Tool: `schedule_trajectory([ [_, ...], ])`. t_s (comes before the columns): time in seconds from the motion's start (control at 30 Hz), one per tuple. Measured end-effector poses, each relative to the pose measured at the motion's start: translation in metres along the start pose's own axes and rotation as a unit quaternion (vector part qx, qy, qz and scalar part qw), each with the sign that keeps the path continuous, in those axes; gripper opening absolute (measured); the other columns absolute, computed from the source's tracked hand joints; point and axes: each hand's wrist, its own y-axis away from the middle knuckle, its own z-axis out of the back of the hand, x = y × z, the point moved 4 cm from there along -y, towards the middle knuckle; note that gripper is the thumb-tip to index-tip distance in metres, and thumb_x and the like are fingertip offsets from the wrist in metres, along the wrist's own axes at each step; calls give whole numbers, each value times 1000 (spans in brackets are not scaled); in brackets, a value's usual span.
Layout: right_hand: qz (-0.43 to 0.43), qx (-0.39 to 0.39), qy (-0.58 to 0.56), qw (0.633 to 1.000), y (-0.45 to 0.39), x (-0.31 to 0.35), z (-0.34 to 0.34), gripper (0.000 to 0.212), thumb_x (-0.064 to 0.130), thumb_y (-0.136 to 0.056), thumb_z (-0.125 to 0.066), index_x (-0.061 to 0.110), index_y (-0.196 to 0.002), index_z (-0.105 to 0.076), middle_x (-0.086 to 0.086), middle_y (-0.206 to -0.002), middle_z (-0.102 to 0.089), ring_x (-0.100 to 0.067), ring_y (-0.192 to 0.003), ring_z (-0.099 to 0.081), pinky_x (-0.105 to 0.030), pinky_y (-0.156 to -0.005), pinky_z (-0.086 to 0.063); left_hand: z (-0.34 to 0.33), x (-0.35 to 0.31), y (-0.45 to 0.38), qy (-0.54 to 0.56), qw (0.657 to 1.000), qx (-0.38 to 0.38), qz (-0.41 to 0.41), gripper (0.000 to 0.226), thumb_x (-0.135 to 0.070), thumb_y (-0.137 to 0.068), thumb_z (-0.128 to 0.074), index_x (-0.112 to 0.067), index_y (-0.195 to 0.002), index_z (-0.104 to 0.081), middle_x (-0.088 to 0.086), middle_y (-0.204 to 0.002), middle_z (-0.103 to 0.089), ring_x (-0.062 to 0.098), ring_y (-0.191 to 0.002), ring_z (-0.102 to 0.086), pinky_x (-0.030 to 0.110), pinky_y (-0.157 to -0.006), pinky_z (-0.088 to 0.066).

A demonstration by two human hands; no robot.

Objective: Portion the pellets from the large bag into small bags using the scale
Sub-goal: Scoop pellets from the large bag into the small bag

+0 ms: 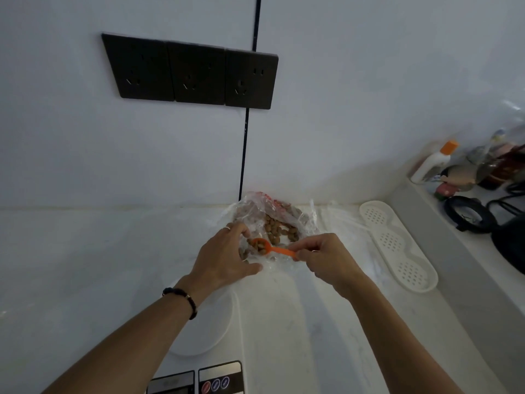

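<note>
Your right hand point(324, 255) fingers are pinching the orange scoop point(270, 248), loaded with pellets point(274, 230); left hand point(224, 257) fingers are gripping the large bag point(255, 209) at 12 o'clock; scale point(204, 322) is sitting bare, so portioning looks barely begun.

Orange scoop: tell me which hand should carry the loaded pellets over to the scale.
Right. The right hand already pinches the handle of the orange scoop, whose bowl holds pellets. The left hand holds the large bag open, and the scale lies just below both hands.
</note>
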Motion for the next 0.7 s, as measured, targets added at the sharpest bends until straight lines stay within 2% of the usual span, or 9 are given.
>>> schedule_trajectory([
  [0.1, 87, 13, 132, 987, 8, 21, -11, 23, 8, -91, -59, 21, -94, -78, 14, -74, -63, 4, -57, -53, -10, -50, -38, 2, 0, 2, -4, 1000, -3, -3, 64, -54, -61, -81, -32, -105, -40, -10, -102, -54, 10, -76, -55, 21, -63, -40],
  [0.13, 124, 7, 180, 976, 11, 26, -14, 25, 8, -92, -57, 21, -98, -78, 14, -80, -66, 5, -63, -57, -10, -53, -42, 3, 0, 2, 0, 1000, -7, -4, 64, -54, -61, -82, -31, -105, -41, -9, -103, -55, 11, -79, -56, 21, -65, -42],
  [0.2, 199, -18, 264, 943, 19, 34, -18, 28, 6, -92, -54, 19, -102, -77, 7, -92, -70, -4, -74, -61, -11, -63, -46, 5, 1, 3, 9, 1000, -15, -5, 64, -53, -61, -82, -30, -105, -42, -8, -105, -56, 13, -86, -58, 23, -70, -46],
  [0.3, 254, -33, 297, 920, 24, 34, -20, 28, 4, -90, -56, 17, -104, -77, 5, -95, -71, -6, -75, -59, -9, -67, -43, 5, 1, 4, 17, 1000, -19, -5, 64, -53, -61, -82, -30, -106, -42, -9, -107, -57, 14, -91, -58, 24, -73, -48],
  [0.43, 188, -78, 229, 952, 24, 30, -9, 27, 4, -89, -57, 18, -100, -77, 11, -83, -65, -8, -68, -57, -14, -58, -44, 4, 2, 3, 24, 999, -23, -4, 64, -54, -61, -81, -31, -105, -41, -10, -107, -56, 13, -92, -57, 29, -76, -52],
  [0.53, 149, -79, 174, 970, 22, 25, -4, 23, 5, -90, -60, 19, -98, -77, 16, -79, -62, -6, -64, -55, -13, -58, -44, 1, 3, 2, 31, 999, -18, -6, 64, -54, -61, -81, -31, -106, -42, -11, -107, -55, 13, -92, -57, 30, -77, -52],
  [0.6, 139, -99, 151, 974, 20, 21, 1, 22, 5, -89, -61, 19, -96, -77, 13, -79, -65, -2, -59, -54, -12, -53, -42, 0, 4, 1, 35, 999, -14, -7, 63, -53, -61, -81, -30, -106, -42, -12, -107, -54, 13, -92, -57, 31, -76, -52],
  [0.7, 77, -175, 105, 976, 6, 8, 16, 23, 3, -89, -58, 15, -92, -78, 5, -74, -68, -7, -47, -50, -13, -42, -38, -2, 5, 0, 40, 999, -10, -6, 61, -52, -62, -80, -31, -105, -43, -12, -107, -53, 13, -95, -57, 33, -78, -51],
])
